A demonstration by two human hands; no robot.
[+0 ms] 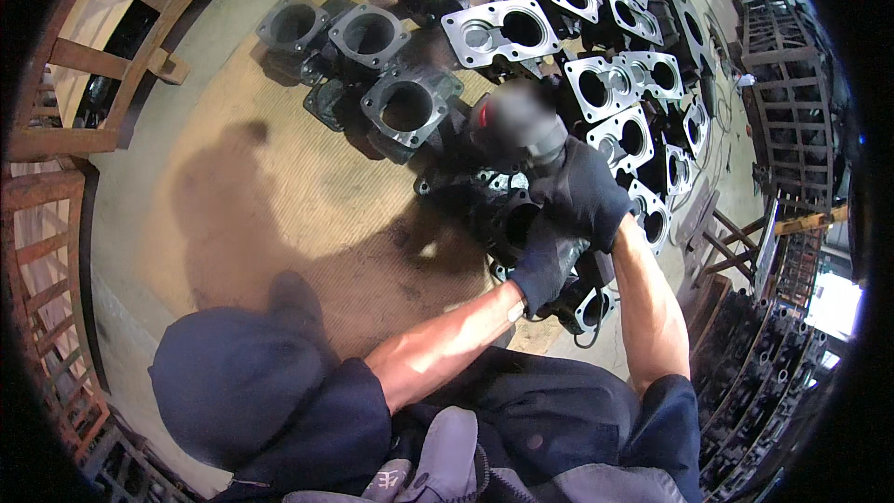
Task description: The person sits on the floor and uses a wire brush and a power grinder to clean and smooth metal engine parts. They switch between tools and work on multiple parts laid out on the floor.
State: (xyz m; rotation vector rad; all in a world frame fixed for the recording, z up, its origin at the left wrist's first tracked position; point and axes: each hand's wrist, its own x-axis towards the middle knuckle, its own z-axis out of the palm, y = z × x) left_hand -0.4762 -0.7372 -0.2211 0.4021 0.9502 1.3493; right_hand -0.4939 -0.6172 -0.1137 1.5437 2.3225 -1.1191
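Both my hands, in dark gloves, are closed around a corded hand-held power tool (548, 140). My right hand (587, 188) grips it just behind its head. Closer to my body, my left hand (548, 262) holds the rear part, where a black cord (594, 335) hangs down. The head is blurred, with a red spot on its left side, so the exact kind of tool is unclear. Below and left of my hands lies a dark metal casting (517, 213) with a round bore, partly hidden by the gloves. Whether the tool touches a casting cannot be seen.
Castings with machined flanges (499, 31) crowd the floor ahead and right. Duller round-bored castings (405, 108) stand left of the tool on a ribbed tan mat (279, 223). Rust-brown frames (49, 244) line the left; a metal rack (789, 98) and stacked dark parts (754, 363) stand right.
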